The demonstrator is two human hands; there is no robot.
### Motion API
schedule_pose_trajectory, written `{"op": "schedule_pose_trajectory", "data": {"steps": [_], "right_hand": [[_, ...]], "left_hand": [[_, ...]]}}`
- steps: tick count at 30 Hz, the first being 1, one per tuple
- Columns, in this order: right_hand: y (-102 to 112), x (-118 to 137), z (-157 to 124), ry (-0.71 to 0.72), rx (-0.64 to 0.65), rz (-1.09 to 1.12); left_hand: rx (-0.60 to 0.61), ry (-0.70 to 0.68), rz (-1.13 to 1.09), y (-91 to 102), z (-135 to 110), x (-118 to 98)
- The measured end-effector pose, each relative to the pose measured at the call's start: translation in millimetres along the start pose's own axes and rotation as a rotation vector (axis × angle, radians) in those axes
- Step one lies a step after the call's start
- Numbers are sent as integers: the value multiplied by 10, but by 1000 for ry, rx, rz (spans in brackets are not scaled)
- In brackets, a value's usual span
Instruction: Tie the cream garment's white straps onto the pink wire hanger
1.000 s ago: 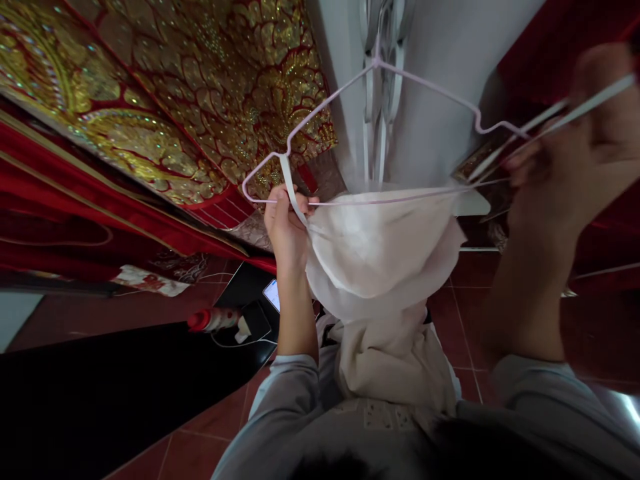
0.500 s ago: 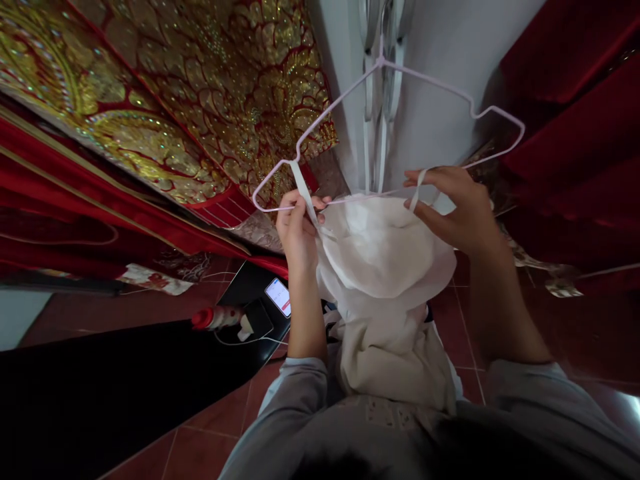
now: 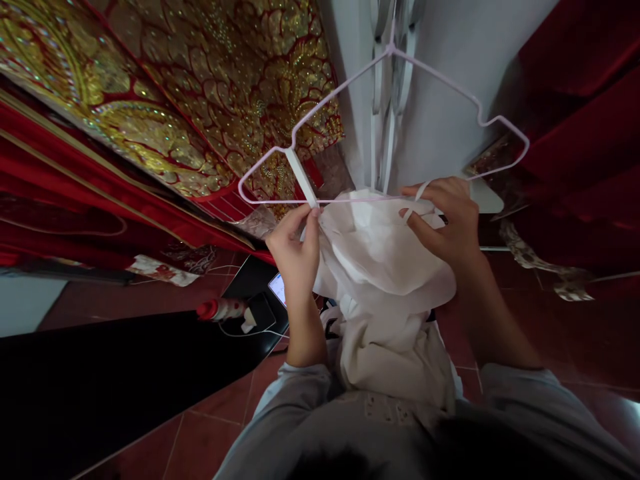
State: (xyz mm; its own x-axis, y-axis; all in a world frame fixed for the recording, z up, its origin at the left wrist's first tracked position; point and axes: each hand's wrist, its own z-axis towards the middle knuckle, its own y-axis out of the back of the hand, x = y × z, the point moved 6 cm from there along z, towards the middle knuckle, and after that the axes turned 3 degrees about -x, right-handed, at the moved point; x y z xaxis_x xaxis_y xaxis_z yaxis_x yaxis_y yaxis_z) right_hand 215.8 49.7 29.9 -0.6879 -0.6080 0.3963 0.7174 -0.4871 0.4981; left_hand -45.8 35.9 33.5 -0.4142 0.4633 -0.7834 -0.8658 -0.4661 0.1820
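A pale pink wire hanger hangs in front of a white wall. A white garment droops below its bottom bar. One thin white strap runs up over the hanger's left notch. My left hand pinches the garment's top edge at the base of that strap. At the right, my right hand is closed on the garment's other strap, just under the bottom bar.
Red cloth with gold embroidery hangs at the left, dark red drapes at the right. Below lie red floor tiles, a black surface, a lit phone and a power strip with a plugged charger.
My right hand came down from high at the right, holding the strap, to the hanger's bottom bar. My left hand shifted slightly right along the garment's edge.
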Motion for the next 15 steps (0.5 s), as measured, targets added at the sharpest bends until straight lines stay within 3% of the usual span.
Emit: {"op": "schedule_pose_trajectory", "data": {"steps": [10,15], "right_hand": [[0,-12,-28,-37,-8,-14],[36,4,-15,-19,-33,-27]], "left_hand": [[-234,72,-173,14,-1,76],[-236,44,-162,-9,26,25]]}}
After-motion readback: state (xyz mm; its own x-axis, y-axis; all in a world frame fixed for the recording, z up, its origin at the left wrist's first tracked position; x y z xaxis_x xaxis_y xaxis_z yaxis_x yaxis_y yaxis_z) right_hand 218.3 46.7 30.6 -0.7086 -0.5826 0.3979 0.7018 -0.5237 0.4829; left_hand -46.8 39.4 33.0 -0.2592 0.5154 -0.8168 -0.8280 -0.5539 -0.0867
